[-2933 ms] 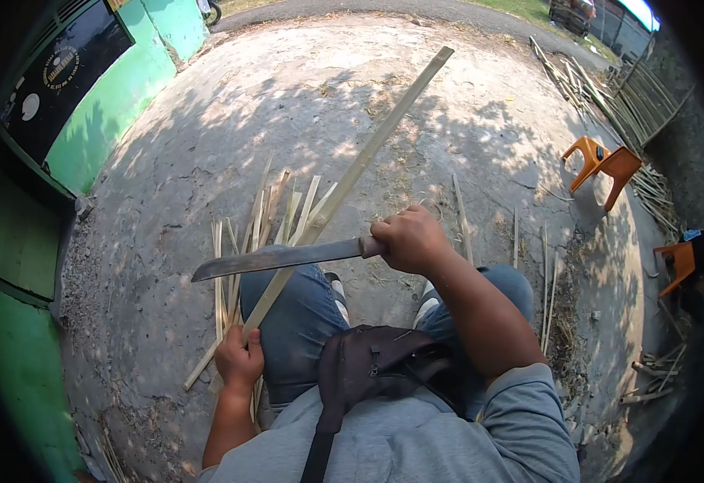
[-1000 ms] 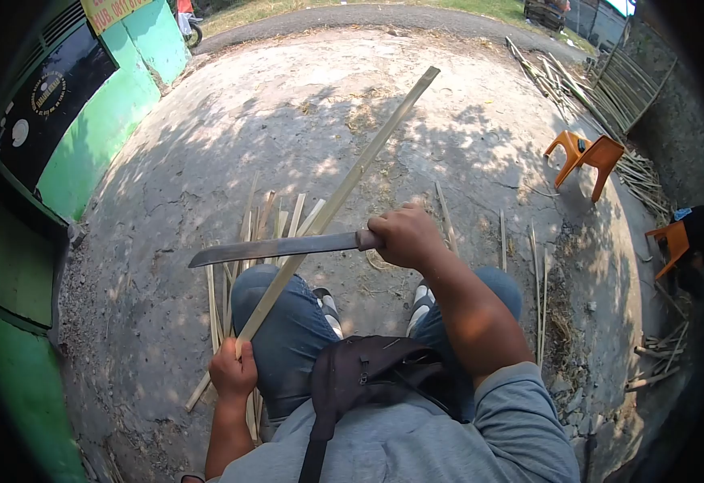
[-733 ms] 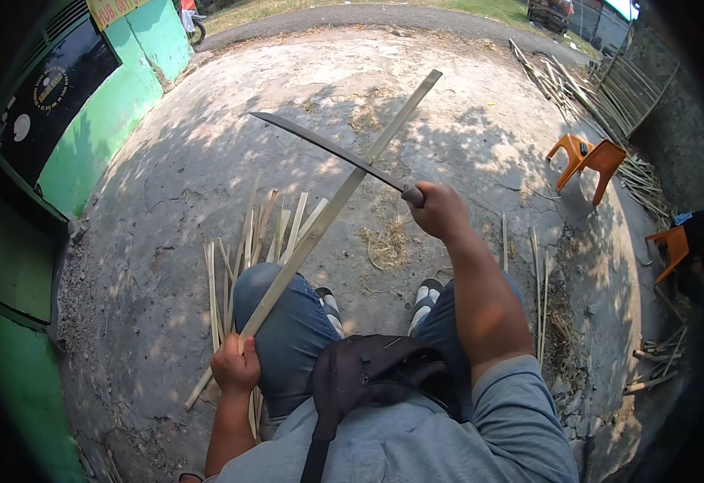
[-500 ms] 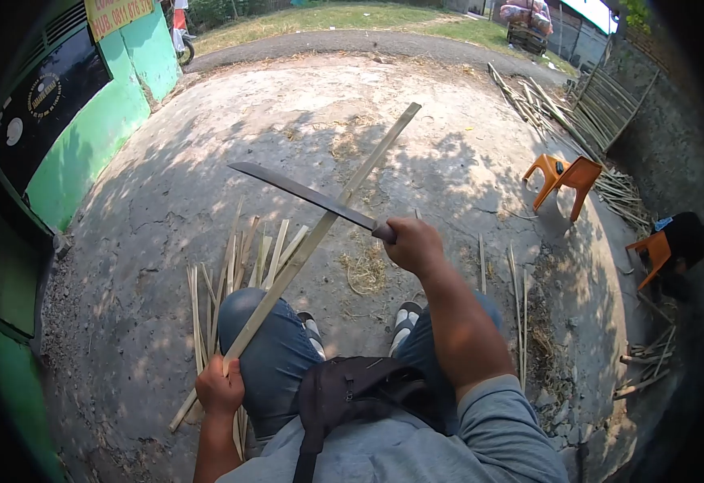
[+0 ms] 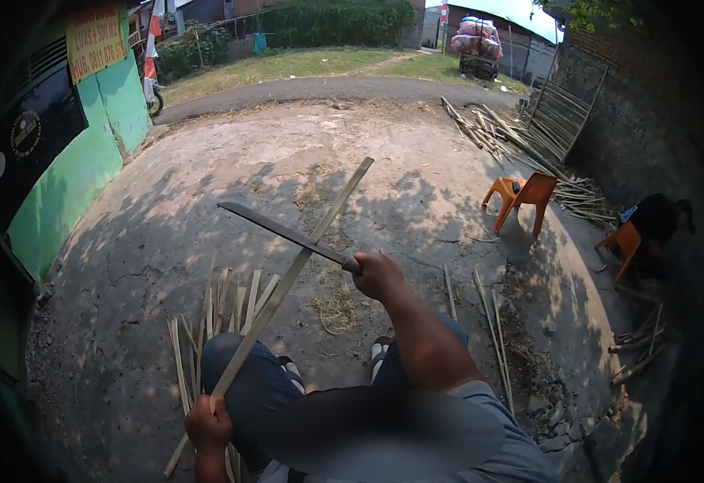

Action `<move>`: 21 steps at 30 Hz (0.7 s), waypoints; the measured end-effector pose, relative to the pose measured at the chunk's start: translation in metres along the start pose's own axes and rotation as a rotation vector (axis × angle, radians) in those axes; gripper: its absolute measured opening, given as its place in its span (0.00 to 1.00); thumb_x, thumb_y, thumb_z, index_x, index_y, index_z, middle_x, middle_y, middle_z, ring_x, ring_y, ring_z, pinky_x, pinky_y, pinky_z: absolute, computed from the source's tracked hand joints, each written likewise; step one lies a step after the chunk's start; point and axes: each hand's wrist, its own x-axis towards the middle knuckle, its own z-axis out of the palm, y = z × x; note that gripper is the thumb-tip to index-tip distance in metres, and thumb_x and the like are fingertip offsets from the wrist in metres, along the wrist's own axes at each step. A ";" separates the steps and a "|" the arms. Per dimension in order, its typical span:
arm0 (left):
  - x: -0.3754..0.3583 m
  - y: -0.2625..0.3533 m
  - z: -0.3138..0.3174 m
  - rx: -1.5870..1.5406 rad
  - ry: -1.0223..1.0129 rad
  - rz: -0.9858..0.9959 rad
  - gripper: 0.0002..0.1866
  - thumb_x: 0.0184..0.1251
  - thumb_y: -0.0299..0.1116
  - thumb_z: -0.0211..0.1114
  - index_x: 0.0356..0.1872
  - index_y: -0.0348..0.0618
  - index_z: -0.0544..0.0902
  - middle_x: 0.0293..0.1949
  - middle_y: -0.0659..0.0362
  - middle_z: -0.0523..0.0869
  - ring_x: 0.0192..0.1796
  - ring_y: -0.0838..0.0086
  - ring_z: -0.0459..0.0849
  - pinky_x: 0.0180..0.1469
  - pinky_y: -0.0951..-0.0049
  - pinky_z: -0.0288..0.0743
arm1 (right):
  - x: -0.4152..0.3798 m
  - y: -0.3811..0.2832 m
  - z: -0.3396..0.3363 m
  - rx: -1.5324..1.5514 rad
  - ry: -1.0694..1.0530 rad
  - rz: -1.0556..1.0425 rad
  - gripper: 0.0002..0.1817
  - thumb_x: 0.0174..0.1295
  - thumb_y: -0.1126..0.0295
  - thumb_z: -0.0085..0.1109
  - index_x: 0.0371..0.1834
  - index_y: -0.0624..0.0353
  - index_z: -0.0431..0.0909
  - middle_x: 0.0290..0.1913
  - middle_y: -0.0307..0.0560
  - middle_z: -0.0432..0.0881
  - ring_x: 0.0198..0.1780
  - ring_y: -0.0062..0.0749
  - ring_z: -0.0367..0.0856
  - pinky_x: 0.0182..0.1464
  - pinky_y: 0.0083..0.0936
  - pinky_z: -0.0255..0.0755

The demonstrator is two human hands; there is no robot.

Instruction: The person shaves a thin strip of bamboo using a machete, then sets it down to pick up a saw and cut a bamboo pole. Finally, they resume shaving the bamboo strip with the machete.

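A long pale bamboo strip [image 5: 275, 298] slants from lower left to upper right, resting over my left thigh. Near its lower end my left hand [image 5: 209, 423] is closed around it. My right hand [image 5: 378, 276] grips the handle of a long machete [image 5: 275, 231], whose dark blade points to the left and crosses the strip above its middle, touching or very near it. Several cut strips [image 5: 253, 298] lie on the ground beside my left leg. A few thin strips [image 5: 493, 330] lie to the right of my right leg.
An orange chair [image 5: 521, 200] stands at right on the concrete ground [image 5: 231, 189]. Farther right, a person in dark clothing [image 5: 660, 219] is by another orange chair [image 5: 627, 241]. Bamboo poles [image 5: 481, 133] lie near a wall. A green wall [image 5: 70, 193] is at left.
The view has tilted up, showing more of the road and the greenery behind it. Both hands keep their grips, and the machete still crosses the strip at nearly the same place.
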 end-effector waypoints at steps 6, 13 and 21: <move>0.000 0.011 -0.016 0.016 -0.065 -0.029 0.19 0.76 0.44 0.64 0.30 0.39 0.79 0.24 0.42 0.82 0.32 0.37 0.84 0.35 0.44 0.74 | -0.020 -0.015 0.008 -0.105 -0.089 -0.226 0.07 0.64 0.60 0.64 0.36 0.48 0.87 0.33 0.52 0.89 0.40 0.57 0.89 0.44 0.52 0.81; -0.004 -0.007 0.004 -0.054 0.083 0.082 0.24 0.77 0.50 0.62 0.27 0.41 0.75 0.21 0.42 0.79 0.30 0.37 0.83 0.32 0.42 0.72 | -0.020 -0.027 0.000 -0.155 -0.053 -0.422 0.05 0.60 0.63 0.64 0.31 0.49 0.85 0.29 0.51 0.87 0.36 0.57 0.89 0.43 0.52 0.80; 0.000 0.004 -0.007 0.037 0.041 0.066 0.21 0.76 0.46 0.64 0.28 0.41 0.75 0.22 0.43 0.79 0.30 0.38 0.83 0.31 0.44 0.71 | -0.007 0.001 -0.013 -0.038 -0.020 0.052 0.10 0.69 0.56 0.63 0.40 0.46 0.89 0.40 0.52 0.90 0.45 0.56 0.89 0.45 0.52 0.82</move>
